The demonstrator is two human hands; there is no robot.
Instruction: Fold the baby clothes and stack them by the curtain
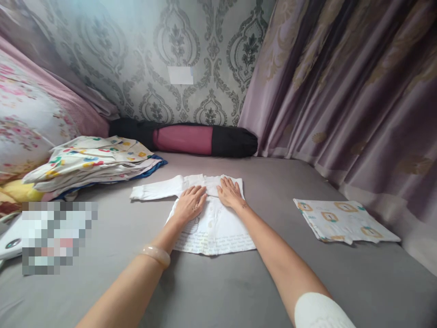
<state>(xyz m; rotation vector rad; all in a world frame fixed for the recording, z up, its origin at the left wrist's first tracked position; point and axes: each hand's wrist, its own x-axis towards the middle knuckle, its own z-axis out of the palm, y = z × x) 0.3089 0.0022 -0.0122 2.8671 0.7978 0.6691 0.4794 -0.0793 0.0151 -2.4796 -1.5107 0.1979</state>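
A small white long-sleeved shirt (211, 228) with faint lettering near its hem lies spread on the grey bedsheet. Its left sleeve stretches out to the side, while no sleeve sticks out on the right, where the edge looks folded in. My left hand (191, 202) rests flat on the upper left of the shirt, fingers extended. On the upper right, my right hand (230, 193) lies flat with its fingers pointing away from me. Neither hand grips the cloth. A pale bangle (156, 256) circles my left wrist.
Patterned folded clothing (344, 221) lies on the right. At the left is a pile of colourful clothes (95, 157), with a blurred-out item (58, 237) nearer me. A black and maroon long bag (184, 139) lies along the wall, beside purple curtains (327, 82).
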